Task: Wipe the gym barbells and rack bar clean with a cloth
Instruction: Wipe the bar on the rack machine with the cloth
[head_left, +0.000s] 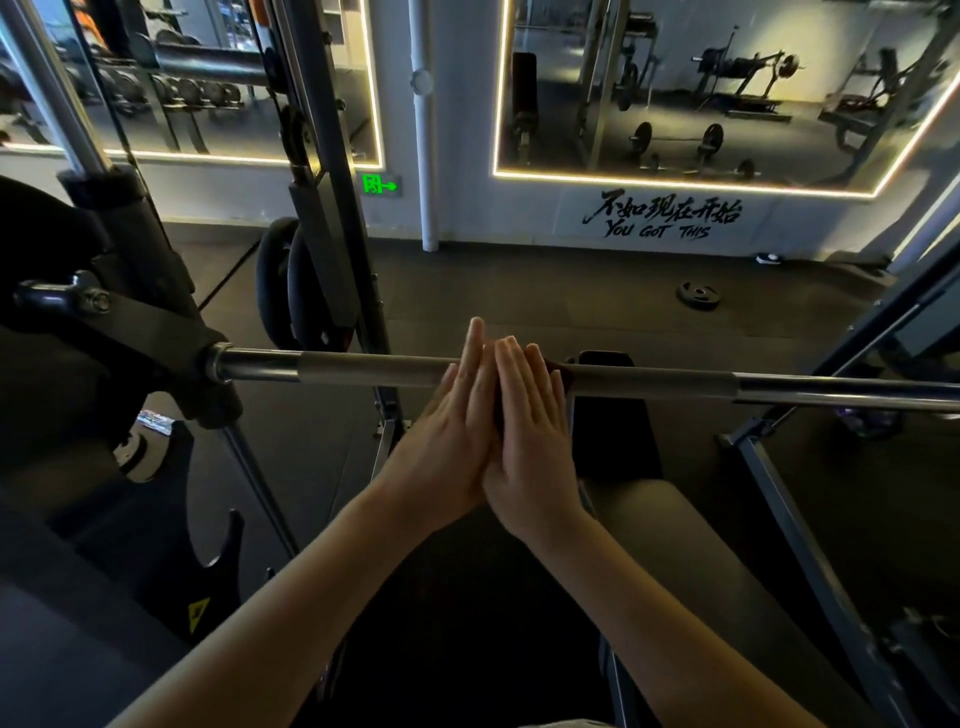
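1. The dark rubber gym floor (519, 291) runs to a pale wall with two light-edged wall mirrors (727, 104), a green exit sign (382, 184) and black lettering reading "YOU GOT THIS" (657, 228).
2. A small black weight plate (698, 295) lies flat on the floor, well apart from you.
3. The long chrome steel barbell bar (363, 366) crosses level in front of you, its left end at the dark steel rack upright (332, 208).
4. A black upholstered pad (613, 441) sits below the bar, just right of your hands.
5. Your left grip (452, 431) and right grip (530, 431) are pressed palm to palm at mid-bar, fingers straight and pointing away.
6. A dark sliver (497, 410) shows between the palms; you cannot tell whether it is cloth.
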